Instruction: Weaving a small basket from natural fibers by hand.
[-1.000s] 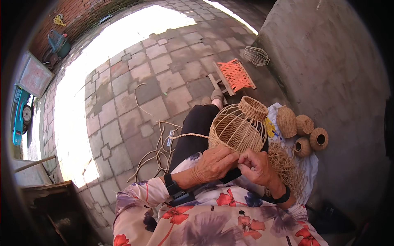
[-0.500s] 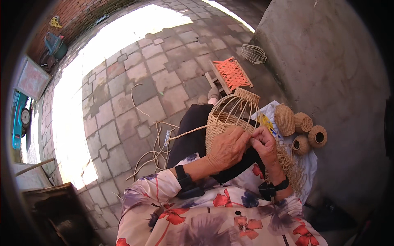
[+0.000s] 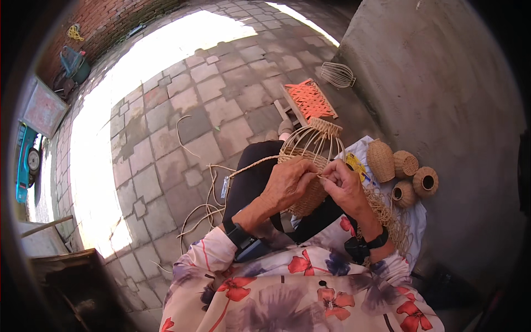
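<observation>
A half-woven basket (image 3: pixel 304 199) rests on my lap, with bare upright spokes rising to a woven collar at its top. My left hand (image 3: pixel 287 188) is at its near side, thumb and forefinger pinched on a thin cord (image 3: pixel 317 175). My right hand (image 3: pixel 345 188) pinches the same cord just beside it, fingertips almost touching the left ones. A twisted rope (image 3: pixel 251 165) runs leftward from the basket across my dark trousers. The basket's lower near part is partly hidden behind my hands.
Small finished baskets (image 3: pixel 380 160) and loose fibre (image 3: pixel 390 221) lie on a white cloth to my right. An orange woven stool (image 3: pixel 308 99) and wire frame (image 3: pixel 337 73) stand ahead, loose cords (image 3: pixel 191 221) at left, a concrete wall (image 3: pixel 442 83) at right.
The basket has tipped and lowered, its collar now farther down and left. Both hands moved up toward its side; the left shifted right, then slightly back left, still pinching beside the right.
</observation>
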### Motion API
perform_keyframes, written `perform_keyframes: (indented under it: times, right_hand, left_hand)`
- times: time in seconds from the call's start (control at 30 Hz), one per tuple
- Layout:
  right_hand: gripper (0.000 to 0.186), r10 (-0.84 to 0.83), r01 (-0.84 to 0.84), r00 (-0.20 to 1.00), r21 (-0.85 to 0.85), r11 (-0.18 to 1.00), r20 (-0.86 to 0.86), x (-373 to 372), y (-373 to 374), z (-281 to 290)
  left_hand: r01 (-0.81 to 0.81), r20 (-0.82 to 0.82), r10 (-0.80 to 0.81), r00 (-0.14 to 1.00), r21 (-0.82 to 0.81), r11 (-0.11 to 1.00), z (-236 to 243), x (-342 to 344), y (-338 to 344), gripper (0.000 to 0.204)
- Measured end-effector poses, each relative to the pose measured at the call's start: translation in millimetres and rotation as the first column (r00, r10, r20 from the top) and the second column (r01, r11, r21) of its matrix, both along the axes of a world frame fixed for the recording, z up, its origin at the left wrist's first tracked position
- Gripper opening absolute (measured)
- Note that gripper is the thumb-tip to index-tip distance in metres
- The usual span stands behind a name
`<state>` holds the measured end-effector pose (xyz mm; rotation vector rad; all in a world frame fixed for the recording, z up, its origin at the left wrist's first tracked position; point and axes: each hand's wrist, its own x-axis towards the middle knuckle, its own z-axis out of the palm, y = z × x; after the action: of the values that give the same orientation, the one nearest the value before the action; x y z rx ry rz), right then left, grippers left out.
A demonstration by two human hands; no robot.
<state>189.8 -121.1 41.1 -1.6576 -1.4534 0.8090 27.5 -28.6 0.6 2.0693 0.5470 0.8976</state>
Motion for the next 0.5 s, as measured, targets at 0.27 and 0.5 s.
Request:
perform_keyframes:
  times: [0.27, 0.5]
  right_hand:
    - [0.015, 0.007, -0.017, 0.972, 0.037, 0.999, 0.235, 7.9, -8.7, -12.2]
    - [0.013, 0.005, -0.075, 0.931, 0.181, 0.981, 0.364, 19.6, -17.4, -7.9]
  left_hand:
    - [-0.067, -0.048, 0.076, 0.996, 0.169, 0.983, -10.7, -21.0, 2.0, 0.010]
    - [0.034, -0.155, -0.002, 0.988, 0.201, 0.979, 6.2, -27.0, 10.9, 0.004]
